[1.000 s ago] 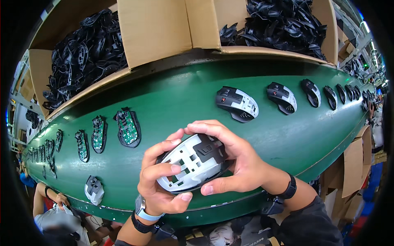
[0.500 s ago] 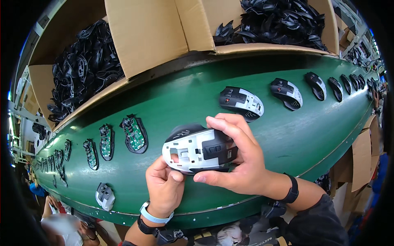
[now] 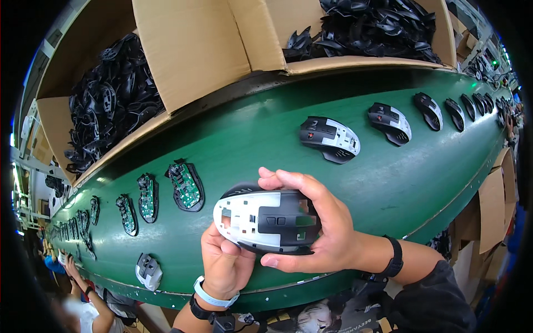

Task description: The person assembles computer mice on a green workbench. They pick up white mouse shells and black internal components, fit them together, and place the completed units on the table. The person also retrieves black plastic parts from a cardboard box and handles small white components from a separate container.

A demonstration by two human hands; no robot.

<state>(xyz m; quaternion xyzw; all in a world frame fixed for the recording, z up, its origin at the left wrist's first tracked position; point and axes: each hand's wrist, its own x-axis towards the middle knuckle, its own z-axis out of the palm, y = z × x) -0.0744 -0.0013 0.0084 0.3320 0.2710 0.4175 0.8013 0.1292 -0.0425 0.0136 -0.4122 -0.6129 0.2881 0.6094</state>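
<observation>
I hold a computer mouse shell (image 3: 266, 219) above the green belt, its white rear to the left and black front to the right. My right hand (image 3: 327, 227) is closed around the black front, thumb on the near side and fingers on the far side. At the white end, my left hand (image 3: 225, 266) grips the near lower edge, with some fingertips hidden beneath. Openings in the shell let the belt show through. Left of it, a bottom half with a green circuit board (image 3: 187, 187) lies on the belt. A loose grey-white and black shell (image 3: 149, 272) rests nearer.
The green conveyor belt (image 3: 388, 183) carries several mice (image 3: 330, 139) at right and several circuit-board halves at left. Behind it, a left cardboard box (image 3: 191, 55) and a right cardboard box (image 3: 355, 62) contain black plastic parts. Another person's arm (image 3: 100, 305) reaches the belt's lower left.
Pieces on the belt have shifted slightly right. The mouse shell in my hands has moved a little left and toward me and turned more level. At lower left, the other person's arm has extended toward the belt.
</observation>
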